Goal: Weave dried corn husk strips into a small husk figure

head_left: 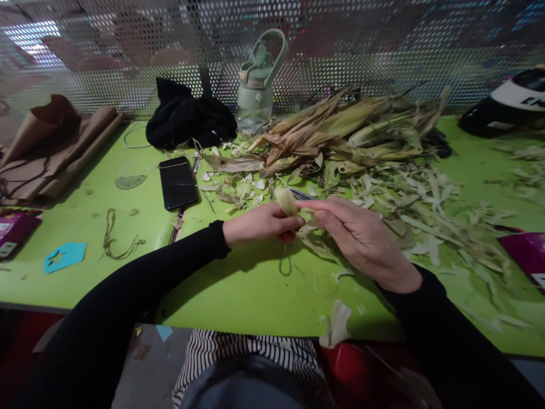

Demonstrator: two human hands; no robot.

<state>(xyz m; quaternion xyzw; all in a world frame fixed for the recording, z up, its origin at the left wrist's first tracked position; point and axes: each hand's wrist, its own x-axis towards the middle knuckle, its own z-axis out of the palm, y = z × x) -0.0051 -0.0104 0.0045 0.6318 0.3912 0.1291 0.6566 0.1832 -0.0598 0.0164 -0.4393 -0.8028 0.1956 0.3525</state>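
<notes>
My left hand point(259, 223) is closed in a pinch on a pale strip of corn husk point(288, 202) just above the green table point(238, 289). My right hand point(361, 236) meets it from the right, its fingers curled onto the same husk piece, with more husk trailing under the palm. Both arms wear black sleeves. Behind the hands lies a pile of dried corn husks point(340, 133), and several torn husk shreds point(430, 210) are scattered to the right.
A black phone point(177, 182) lies left of the hands, with a black cloth point(187, 119) and a pale green water bottle point(256, 85) against the perforated metal screen. Brown paper point(51, 147), a blue paper shape point(65, 255), twine point(114, 236) and purple packets point(525, 253) sit at the sides.
</notes>
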